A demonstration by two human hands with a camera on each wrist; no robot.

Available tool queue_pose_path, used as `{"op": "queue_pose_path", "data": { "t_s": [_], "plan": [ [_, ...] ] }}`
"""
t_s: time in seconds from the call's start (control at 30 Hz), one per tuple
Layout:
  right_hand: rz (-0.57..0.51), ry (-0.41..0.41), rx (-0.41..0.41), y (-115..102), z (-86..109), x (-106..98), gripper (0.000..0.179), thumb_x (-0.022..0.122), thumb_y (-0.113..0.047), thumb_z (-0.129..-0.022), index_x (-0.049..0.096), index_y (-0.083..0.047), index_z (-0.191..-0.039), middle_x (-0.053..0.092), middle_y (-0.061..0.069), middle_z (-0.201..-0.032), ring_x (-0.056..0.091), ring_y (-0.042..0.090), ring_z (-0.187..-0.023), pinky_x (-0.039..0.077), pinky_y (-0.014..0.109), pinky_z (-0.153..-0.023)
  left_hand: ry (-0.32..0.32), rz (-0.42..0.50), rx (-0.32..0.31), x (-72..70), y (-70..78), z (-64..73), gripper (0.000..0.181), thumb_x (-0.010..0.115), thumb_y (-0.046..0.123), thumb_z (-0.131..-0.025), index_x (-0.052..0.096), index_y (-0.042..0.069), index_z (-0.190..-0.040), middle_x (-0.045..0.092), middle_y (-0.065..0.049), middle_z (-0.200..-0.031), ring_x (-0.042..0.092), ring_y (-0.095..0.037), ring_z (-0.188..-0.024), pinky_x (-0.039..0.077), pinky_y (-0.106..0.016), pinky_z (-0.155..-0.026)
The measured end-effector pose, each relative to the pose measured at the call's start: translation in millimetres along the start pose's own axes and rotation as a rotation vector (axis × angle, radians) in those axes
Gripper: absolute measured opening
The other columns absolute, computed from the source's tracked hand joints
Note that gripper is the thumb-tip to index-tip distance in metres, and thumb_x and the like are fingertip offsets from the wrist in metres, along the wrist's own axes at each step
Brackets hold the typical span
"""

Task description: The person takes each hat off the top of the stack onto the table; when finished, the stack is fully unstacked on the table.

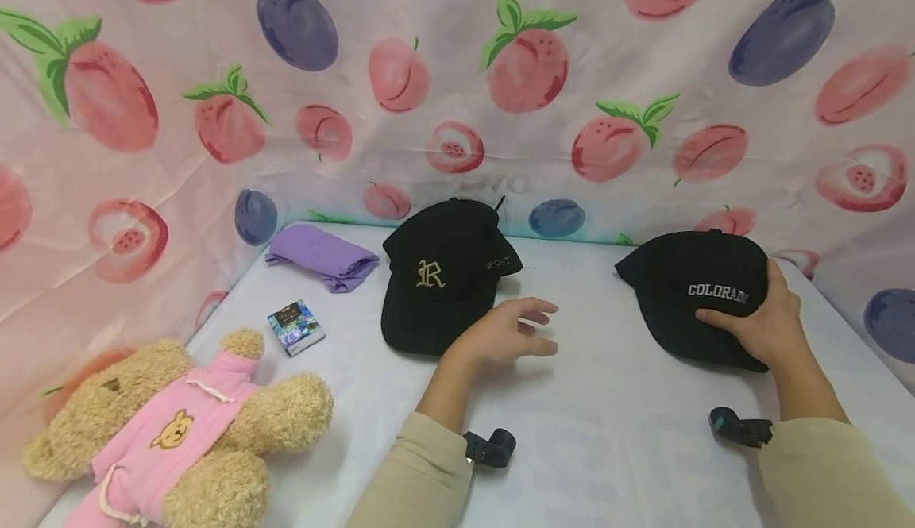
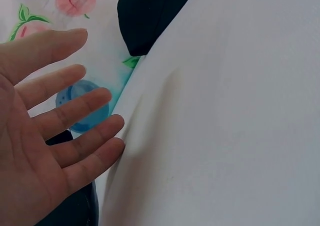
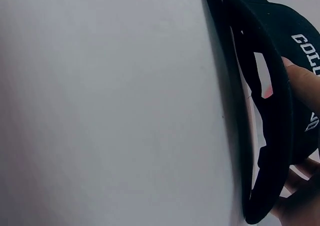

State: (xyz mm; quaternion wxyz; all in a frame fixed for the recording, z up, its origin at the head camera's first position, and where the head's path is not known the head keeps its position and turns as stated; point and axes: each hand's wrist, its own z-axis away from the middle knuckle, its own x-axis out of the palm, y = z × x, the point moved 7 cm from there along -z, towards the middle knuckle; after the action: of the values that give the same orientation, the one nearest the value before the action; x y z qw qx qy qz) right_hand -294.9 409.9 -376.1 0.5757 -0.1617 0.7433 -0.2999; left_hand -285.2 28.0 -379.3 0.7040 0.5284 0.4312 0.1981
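Note:
My right hand (image 1: 775,317) grips a black cap (image 1: 686,266) with white COLORADO lettering at the right of the table. The thumb lies across its front below the letters, and the fingers go round the far side, partly hidden. In the right wrist view the cap (image 3: 282,23) stands tilted, with its dark inner edge turned towards the camera. My left hand (image 1: 503,329) holds nothing, its fingers spread and pointing right. Beside and behind that hand sits another black cap (image 1: 443,314) with a gold R. In the left wrist view the palm (image 2: 30,151) shows bare.
A folded purple cloth (image 1: 322,254) lies at the back left, with a small blue picture-covered box or book (image 1: 300,333) in front of it. A teddy bear (image 1: 207,401) in pink clothes lies front left. A fruit-print curtain (image 1: 457,75) hangs behind the white table (image 1: 600,433).

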Motion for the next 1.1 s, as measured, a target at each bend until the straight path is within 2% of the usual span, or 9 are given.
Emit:
{"op": "queue_pose_path", "data": {
  "t_s": [0.5, 0.73, 1.1],
  "plan": [
    [0.030, 0.009, 0.023, 9, -2.7, -9, 0.123, 0.080, -0.041, -0.088, -0.009, -0.005, -0.164, 0.010, 0.044, -0.157, 0.012, 0.062, -0.143, 0.022, 0.081, -0.110, -0.030, -0.033, 0.005, -12.4, -4.3, 8.9, 0.058, 0.076, 0.019, -0.092, 0.058, 0.013, -0.147, 0.063, -0.012, -0.142, 0.060, -0.033, -0.133, 0.051, -0.043, -0.106],
    [0.026, 0.024, 0.010, 13, -5.8, -13, 0.123, 0.081, -0.038, -0.087, -0.008, -0.005, -0.164, 0.012, 0.042, -0.159, 0.011, 0.062, -0.145, 0.020, 0.080, -0.112, -0.057, -0.007, 0.031, -20.2, -6.6, 14.0, 0.059, 0.075, 0.021, -0.094, 0.055, 0.012, -0.149, 0.063, -0.013, -0.144, 0.060, -0.034, -0.133, 0.048, -0.045, -0.112],
    [0.015, 0.037, 0.015, 20, -8.2, -16, 0.120, 0.082, -0.035, -0.087, -0.005, -0.004, -0.164, 0.012, 0.040, -0.162, 0.013, 0.062, -0.145, 0.019, 0.078, -0.114, -0.082, 0.015, 0.033, -21.8, -7.8, 15.9, 0.061, 0.075, 0.021, -0.094, 0.054, 0.011, -0.150, 0.063, -0.014, -0.144, 0.064, -0.029, -0.128, 0.049, -0.042, -0.110]
  ]
}}
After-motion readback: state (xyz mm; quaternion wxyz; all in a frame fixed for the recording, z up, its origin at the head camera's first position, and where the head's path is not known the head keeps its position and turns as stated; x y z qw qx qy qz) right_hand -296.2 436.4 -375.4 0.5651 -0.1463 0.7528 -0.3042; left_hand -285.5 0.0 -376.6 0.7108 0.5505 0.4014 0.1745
